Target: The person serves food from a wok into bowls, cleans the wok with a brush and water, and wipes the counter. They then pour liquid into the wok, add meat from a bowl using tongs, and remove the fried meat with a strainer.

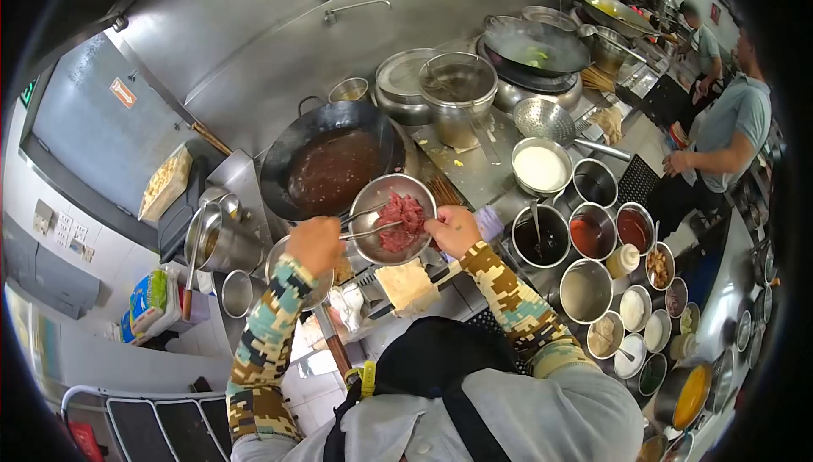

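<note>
My right hand (454,230) grips the right rim of a round steel bowl (366,247), which is tilted toward me. Inside the bowl lies a heap of raw red meat in small pieces (401,220). My left hand (315,244) is closed around what look like metal tongs (362,232); their two thin arms reach into the bowl, one touching the meat. Just beyond the bowl is a black wok (279,176) holding dark reddish-brown liquid (334,172). Part of another steel bowl (317,296) shows under my left wrist.
A strainer pot (457,94) and perforated ladle (544,121) stand right of the wok. Sauce and seasoning containers, including a dark sauce pot (542,237), crowd the right. Farther back are a steaming wok (535,45) and two people (735,136). A folded cloth (406,287) lies at the counter's front.
</note>
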`<action>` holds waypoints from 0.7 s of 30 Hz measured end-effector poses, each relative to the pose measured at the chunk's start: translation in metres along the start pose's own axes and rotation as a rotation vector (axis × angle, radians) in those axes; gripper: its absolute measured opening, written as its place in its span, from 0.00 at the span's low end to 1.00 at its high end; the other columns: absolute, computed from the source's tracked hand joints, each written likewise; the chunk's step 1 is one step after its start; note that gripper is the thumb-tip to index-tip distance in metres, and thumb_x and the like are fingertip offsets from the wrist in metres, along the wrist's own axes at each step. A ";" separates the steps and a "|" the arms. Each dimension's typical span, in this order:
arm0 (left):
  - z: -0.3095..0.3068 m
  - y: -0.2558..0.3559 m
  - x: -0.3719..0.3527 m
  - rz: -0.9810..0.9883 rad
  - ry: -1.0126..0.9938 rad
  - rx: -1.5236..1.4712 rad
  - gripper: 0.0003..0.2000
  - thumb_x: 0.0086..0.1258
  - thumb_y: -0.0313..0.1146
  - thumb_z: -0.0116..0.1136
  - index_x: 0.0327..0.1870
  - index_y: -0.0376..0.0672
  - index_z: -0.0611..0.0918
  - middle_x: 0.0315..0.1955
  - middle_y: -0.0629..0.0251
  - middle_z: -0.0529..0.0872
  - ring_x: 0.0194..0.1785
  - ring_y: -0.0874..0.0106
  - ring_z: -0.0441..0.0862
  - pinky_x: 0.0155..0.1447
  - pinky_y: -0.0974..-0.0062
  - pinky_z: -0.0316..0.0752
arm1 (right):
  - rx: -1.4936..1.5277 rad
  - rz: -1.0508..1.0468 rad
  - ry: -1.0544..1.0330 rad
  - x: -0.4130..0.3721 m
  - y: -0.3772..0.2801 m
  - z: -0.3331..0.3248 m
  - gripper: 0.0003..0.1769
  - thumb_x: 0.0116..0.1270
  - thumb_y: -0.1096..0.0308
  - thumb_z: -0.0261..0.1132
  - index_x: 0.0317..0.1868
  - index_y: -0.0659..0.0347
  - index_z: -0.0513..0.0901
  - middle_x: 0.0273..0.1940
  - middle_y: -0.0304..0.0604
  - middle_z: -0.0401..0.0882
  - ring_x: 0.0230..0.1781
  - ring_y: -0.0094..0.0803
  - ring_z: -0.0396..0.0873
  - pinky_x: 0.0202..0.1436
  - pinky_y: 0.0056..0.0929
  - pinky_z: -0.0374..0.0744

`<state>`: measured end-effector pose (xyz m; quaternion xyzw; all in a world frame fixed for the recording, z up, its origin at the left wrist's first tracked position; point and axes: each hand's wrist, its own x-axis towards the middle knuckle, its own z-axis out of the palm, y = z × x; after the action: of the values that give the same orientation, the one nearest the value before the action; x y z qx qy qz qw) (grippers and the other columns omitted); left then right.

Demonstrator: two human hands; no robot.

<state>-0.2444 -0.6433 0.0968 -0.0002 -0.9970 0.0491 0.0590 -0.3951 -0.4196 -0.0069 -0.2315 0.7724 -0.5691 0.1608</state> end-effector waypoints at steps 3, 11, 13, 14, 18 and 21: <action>0.010 0.006 0.012 -0.030 -0.195 -0.027 0.07 0.61 0.37 0.60 0.33 0.44 0.83 0.32 0.53 0.84 0.40 0.52 0.81 0.43 0.56 0.75 | -0.075 -0.030 0.040 0.006 0.009 0.010 0.14 0.55 0.63 0.62 0.26 0.68 0.83 0.20 0.56 0.79 0.24 0.40 0.82 0.31 0.38 0.75; -0.010 -0.008 -0.003 0.041 -0.069 0.012 0.07 0.56 0.35 0.61 0.30 0.42 0.81 0.33 0.56 0.83 0.38 0.53 0.80 0.42 0.55 0.76 | 0.124 0.066 0.031 0.017 0.025 0.014 0.14 0.55 0.63 0.63 0.26 0.68 0.84 0.20 0.53 0.80 0.23 0.40 0.82 0.31 0.38 0.78; 0.007 -0.015 0.006 0.044 -0.164 0.085 0.06 0.56 0.35 0.61 0.28 0.42 0.82 0.35 0.55 0.84 0.40 0.54 0.81 0.40 0.55 0.76 | 0.072 0.043 0.035 0.019 0.025 0.018 0.14 0.56 0.63 0.63 0.26 0.68 0.83 0.21 0.52 0.81 0.22 0.38 0.82 0.31 0.36 0.79; 0.008 -0.020 0.003 0.036 -0.141 0.071 0.07 0.57 0.35 0.61 0.29 0.42 0.82 0.34 0.54 0.84 0.39 0.54 0.81 0.40 0.55 0.76 | 0.027 0.035 0.054 0.020 0.024 0.020 0.14 0.56 0.63 0.63 0.25 0.68 0.83 0.21 0.52 0.82 0.22 0.38 0.83 0.31 0.36 0.79; -0.033 -0.032 -0.001 0.121 0.075 0.076 0.07 0.56 0.34 0.61 0.25 0.41 0.80 0.27 0.55 0.83 0.34 0.53 0.83 0.38 0.55 0.77 | 0.134 0.096 0.078 0.028 0.033 0.019 0.13 0.57 0.65 0.64 0.26 0.68 0.82 0.21 0.49 0.82 0.22 0.36 0.83 0.28 0.34 0.79; -0.056 -0.061 0.000 0.089 0.158 0.087 0.07 0.58 0.34 0.60 0.27 0.41 0.82 0.27 0.54 0.84 0.33 0.53 0.82 0.37 0.54 0.77 | 0.236 0.203 0.040 0.021 0.011 0.010 0.11 0.58 0.67 0.63 0.27 0.69 0.81 0.20 0.48 0.81 0.21 0.34 0.83 0.25 0.33 0.80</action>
<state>-0.2376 -0.6980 0.1583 -0.0457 -0.9852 0.0949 0.1350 -0.4096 -0.4364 -0.0197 -0.1203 0.7228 -0.6410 0.2284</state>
